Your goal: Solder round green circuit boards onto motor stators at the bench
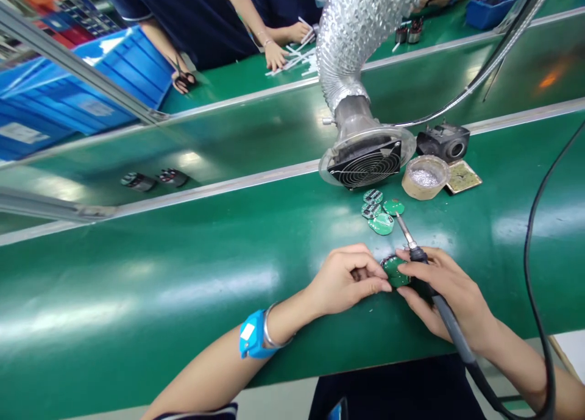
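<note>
My left hand (348, 278) is closed, its thumb and fingers pinching the left edge of a round green circuit board (395, 275) just above the bench. A soldering iron (450, 327) lies across my right hand (461, 295), which grips it and also touches the board's right side with its fingertips. The iron's metal tip points up and away, beyond the held board. Just past that tip lie several loose round boards (381, 224), some with dark components showing. A blue wrist strap (253, 334) and a metal bangle circle my left wrist.
A fume extractor fan (370, 164) hangs from a silver duct over the bench (137, 298). Beside it are a round tub (426, 177), a square tin (462, 177) and a black holder (443, 142). The iron's cable (530, 249) loops at right. Co-workers' hands (275, 55) work across the line.
</note>
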Demonstrator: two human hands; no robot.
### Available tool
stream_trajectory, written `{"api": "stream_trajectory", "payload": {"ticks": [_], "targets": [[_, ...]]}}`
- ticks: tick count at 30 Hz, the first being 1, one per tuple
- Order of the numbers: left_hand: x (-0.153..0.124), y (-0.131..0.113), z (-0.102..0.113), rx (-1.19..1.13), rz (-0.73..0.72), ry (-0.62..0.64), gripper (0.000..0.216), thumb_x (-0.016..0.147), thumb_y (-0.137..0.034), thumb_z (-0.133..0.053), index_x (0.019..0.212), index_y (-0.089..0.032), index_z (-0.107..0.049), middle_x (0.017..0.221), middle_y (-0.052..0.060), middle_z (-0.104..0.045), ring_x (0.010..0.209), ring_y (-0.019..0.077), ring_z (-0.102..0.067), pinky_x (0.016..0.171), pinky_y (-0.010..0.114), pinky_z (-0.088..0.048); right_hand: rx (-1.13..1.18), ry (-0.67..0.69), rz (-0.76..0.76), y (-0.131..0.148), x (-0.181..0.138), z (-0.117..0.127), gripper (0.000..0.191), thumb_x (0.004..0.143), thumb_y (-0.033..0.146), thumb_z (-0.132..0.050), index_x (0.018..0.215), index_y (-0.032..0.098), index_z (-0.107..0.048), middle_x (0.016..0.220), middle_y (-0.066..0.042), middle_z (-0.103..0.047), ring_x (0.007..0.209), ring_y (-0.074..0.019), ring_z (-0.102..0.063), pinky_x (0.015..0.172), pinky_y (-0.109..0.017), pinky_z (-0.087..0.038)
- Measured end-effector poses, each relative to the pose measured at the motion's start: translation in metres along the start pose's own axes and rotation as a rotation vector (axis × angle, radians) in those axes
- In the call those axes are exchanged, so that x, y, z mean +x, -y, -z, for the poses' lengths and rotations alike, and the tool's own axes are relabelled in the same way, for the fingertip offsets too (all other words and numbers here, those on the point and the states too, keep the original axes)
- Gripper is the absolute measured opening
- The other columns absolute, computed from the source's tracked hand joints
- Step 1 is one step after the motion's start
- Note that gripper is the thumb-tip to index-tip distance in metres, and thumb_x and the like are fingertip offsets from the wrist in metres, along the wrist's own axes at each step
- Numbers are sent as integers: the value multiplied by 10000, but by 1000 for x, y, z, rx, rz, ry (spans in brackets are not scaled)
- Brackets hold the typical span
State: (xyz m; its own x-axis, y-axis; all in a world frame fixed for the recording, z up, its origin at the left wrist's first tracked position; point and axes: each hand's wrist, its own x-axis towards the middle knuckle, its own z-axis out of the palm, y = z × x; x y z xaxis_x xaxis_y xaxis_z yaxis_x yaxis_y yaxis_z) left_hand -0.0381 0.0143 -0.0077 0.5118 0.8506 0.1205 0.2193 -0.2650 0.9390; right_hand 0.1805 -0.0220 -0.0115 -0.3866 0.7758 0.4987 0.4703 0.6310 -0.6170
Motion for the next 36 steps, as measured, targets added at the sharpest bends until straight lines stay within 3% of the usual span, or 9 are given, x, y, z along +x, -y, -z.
{"api": "stream_trajectory", "payload": {"ticks": [3,9,15,17,20,22,26,29,36], "targets": [[8,-11,-5,-3,103,43,142,734,-231,-796,704,-118,-716,658,-14,-554,504,46,-487,482,152,-415,54,-80,-29,7,6,1,385,803,54,-640,1154,197,-575,1073,-80,-698,1029,-233,-608,864,-397,-539],[10,-16,-9,79,128,69,98,730,-122,-736,659,-124,-668,641,-36,-504,512,37,-458,484,141,-377,24,-135,39,17,17,-1,338,842,25,-587,1112,227,-559,872,-7,-682,802,-175,-607,781,-348,-513],[7,-14,-13,-40,197,89,99,778,-207,-679,723,-125,-665,704,-7,-542,514,49,-478,466,154,-399,-116,93,-80,5,-7,-11,288,879,58,-513,1086,244,-589,826,-27,-616,881,-223,-539,760,-368,-497],[5,-14,-16,-24,168,51,57,768,-155,-630,728,-123,-654,712,1,-545,519,55,-489,464,157,-404,-154,97,-37,2,-13,-12,301,886,59,-507,1120,229,-592,807,-32,-599,888,-227,-532,798,-391,-499],[1,-13,-21,117,54,-14,69,723,-89,-606,725,-130,-662,692,-1,-542,531,61,-486,488,165,-403,-151,-10,71,4,-16,-4,374,872,7,-514,1192,192,-575,879,-41,-645,876,-196,-572,855,-390,-502],[-1,-14,-23,195,-5,-34,87,712,-74,-609,720,-137,-669,677,-2,-551,536,64,-485,501,169,-403,-134,-63,64,9,-15,8,419,863,-17,-521,1221,194,-572,954,-45,-675,895,-178,-602,851,-357,-510],[-1,-14,-26,234,-36,-54,67,730,-93,-619,725,-135,-671,682,6,-571,528,62,-492,497,166,-413,-113,-77,-20,28,-13,36,439,867,54,-549,1284,193,-562,861,-45,-650,786,-171,-617,666,-309,-531],[0,-14,-26,251,-51,-68,62,729,-96,-620,707,-133,-663,665,6,-567,527,63,-494,490,161,-415,-123,-54,-42,41,-14,50,330,863,105,-538,1173,164,-634,807,-60,-638,689,-170,-615,564,-295,-516],[-1,-14,-27,277,-97,-111,63,737,-100,-615,721,-136,-665,672,9,-576,511,56,-504,474,149,-424,-115,-26,-11,46,-16,47,239,827,77,-504,1010,130,-647,790,-75,-687,700,-183,-663,578,-304,-517]]}}
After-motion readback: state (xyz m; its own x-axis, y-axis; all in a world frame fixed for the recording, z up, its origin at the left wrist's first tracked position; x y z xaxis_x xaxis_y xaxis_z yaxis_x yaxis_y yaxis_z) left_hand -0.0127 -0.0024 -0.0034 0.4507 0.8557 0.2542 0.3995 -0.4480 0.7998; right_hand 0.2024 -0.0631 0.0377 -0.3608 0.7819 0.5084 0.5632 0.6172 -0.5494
